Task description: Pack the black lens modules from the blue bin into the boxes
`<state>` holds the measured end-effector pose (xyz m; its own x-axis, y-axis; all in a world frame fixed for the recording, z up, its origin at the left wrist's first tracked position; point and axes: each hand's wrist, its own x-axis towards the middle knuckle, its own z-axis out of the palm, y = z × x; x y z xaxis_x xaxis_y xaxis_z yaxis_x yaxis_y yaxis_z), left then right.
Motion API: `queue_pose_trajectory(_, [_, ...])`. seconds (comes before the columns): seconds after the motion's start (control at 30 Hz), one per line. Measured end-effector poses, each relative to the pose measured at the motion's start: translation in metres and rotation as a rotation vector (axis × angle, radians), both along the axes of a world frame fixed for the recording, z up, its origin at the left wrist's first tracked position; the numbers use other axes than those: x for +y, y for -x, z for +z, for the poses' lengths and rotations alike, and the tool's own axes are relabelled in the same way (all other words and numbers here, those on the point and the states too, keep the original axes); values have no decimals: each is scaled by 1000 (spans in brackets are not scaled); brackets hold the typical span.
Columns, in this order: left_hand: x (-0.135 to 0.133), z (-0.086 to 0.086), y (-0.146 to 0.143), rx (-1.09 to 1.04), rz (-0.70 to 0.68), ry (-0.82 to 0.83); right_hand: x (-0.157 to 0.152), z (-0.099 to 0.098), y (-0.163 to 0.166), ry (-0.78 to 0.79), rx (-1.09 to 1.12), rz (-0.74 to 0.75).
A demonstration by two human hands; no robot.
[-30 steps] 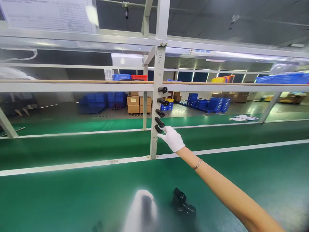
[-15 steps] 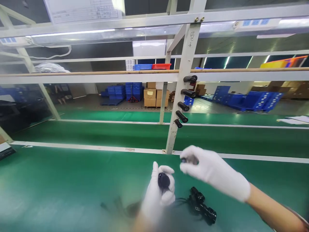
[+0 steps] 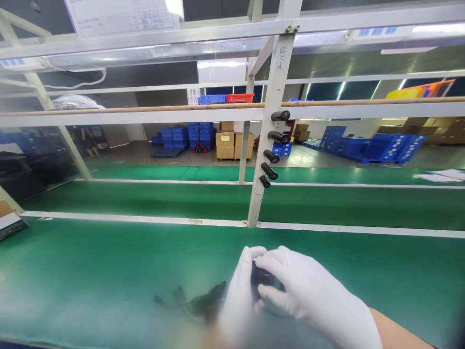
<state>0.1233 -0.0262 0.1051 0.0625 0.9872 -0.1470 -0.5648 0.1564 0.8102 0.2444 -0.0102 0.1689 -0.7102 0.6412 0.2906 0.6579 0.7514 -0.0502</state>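
My left hand (image 3: 241,286), in a white glove, is closed round a dark, round, cylinder-like part (image 3: 260,275). My right hand (image 3: 308,286), gloved in white too, reaches across from the right. Its thumb and fingers are curled against the same part, and they cover much of it. Whether a small piece sits under the right fingertips is hidden. Left of my hands, a bundle of black cable (image 3: 207,301) with plug-like ends lies blurred on the green tabletop (image 3: 109,271).
A white upright post (image 3: 267,145) carrying several black cylinders (image 3: 269,170) rises behind my hands. A white rail (image 3: 145,218) crosses the bench. At the left edge lies a box (image 3: 10,223). Papers (image 3: 441,176) lie at the far right.
My right hand has moved left and down to the part in my left hand, bringing the small dark piece it pinched. The black device on the bench is now hidden behind it.
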Motion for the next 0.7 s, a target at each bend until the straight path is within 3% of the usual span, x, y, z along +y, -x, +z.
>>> queue_pose_trajectory(0.1, [-12,11,1,274,210,-57,-1,1,6,-184,-2,-65])
queue_pose_trajectory(0.2, [-17,21,20,261,136,-191,-1,8,7,-101,110,13])
queue_pose_trajectory(0.27, [-9,18,40,222,78,-247,-2,13,5,-38,189,50])
queue_pose_trajectory(0.37, [16,-8,64,277,30,-226,-7,17,1,-9,238,40])
queue_pose_trajectory(0.5, [43,-64,61,236,-198,-109,-15,19,0,19,331,38])
queue_pose_trajectory(0.6, [32,-92,41,125,-438,-31,-18,23,-3,112,413,-6])
queue_pose_trajectory(0.7, [-2,-99,32,138,-554,42,-12,28,-16,228,452,-118])
